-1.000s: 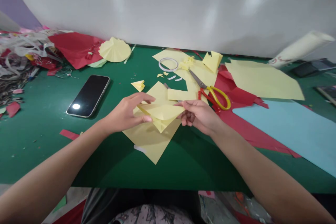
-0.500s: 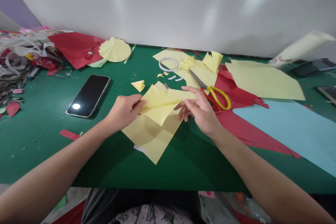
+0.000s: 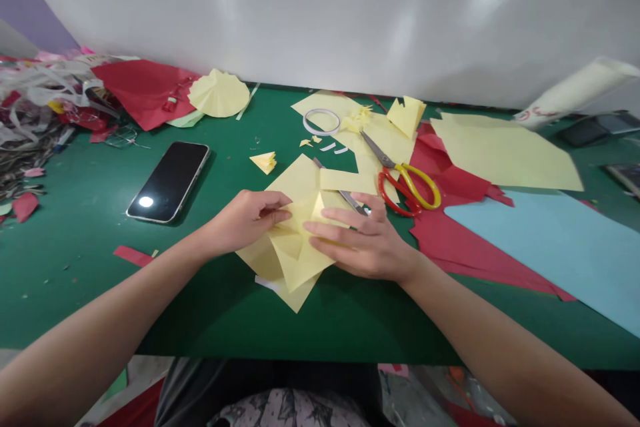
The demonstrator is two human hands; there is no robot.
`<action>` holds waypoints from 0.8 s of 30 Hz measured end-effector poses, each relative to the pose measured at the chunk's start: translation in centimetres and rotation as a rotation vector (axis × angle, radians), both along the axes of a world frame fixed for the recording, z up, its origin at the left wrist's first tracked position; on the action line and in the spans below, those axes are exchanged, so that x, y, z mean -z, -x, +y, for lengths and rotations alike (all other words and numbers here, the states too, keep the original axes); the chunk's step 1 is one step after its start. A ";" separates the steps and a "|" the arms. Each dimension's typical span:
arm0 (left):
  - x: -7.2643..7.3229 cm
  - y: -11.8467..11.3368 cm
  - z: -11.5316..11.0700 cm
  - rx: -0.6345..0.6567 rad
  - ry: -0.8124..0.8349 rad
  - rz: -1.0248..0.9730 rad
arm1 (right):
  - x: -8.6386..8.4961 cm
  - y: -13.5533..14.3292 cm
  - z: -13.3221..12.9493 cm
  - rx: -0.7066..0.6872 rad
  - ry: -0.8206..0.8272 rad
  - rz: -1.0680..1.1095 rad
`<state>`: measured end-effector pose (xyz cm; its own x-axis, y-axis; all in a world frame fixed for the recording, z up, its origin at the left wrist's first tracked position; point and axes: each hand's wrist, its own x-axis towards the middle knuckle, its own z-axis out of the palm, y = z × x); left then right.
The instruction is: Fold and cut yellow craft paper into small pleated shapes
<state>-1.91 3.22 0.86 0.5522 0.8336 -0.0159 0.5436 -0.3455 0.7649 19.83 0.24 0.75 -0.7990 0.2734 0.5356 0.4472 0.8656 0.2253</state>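
A creased sheet of yellow paper (image 3: 300,260) lies between my hands, above another yellow sheet (image 3: 302,296) on the green table. My left hand (image 3: 255,217) pinches its left edge between thumb and fingers. Spread fingers of my right hand (image 3: 363,237) rest on the right part of the creased sheet; the thumb is hidden. A metal blade (image 3: 353,202) shows partly under a yellow strip (image 3: 347,180) just beyond the right hand. Scissors (image 3: 404,181) with one red and one yellow handle lie further right, blades apart.
A phone (image 3: 169,181) lies at left. Behind the hands are a tape roll (image 3: 305,121), a small folded yellow piece (image 3: 264,162) and paper scraps. Red paper (image 3: 465,247), a blue sheet (image 3: 545,233) and a white roll (image 3: 575,90) are at right. A white wall (image 3: 320,20) stands behind.
The creased yellow sheet has come down toward me and been turned. My right hand has moved left and down onto it; the left hand has shifted slightly right.
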 end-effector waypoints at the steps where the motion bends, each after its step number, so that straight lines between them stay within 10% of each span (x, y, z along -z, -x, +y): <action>1: 0.0 -0.1 0.0 -0.006 0.024 -0.020 | -0.1 0.1 0.0 -0.022 0.006 -0.017; 17: 0.6 0.0 0.2 -0.166 0.125 -0.239 | -0.3 -0.3 0.2 -0.017 0.098 -0.062; 24: 1.3 -0.4 -0.3 -0.039 -0.410 0.070 | 0.1 0.0 0.6 -0.100 0.219 -0.148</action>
<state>-1.50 2.96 -0.48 0.5292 0.7991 0.2854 0.6082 -0.5917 0.5292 19.86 0.83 0.62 -0.8931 0.2853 0.3479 0.3331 0.9391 0.0850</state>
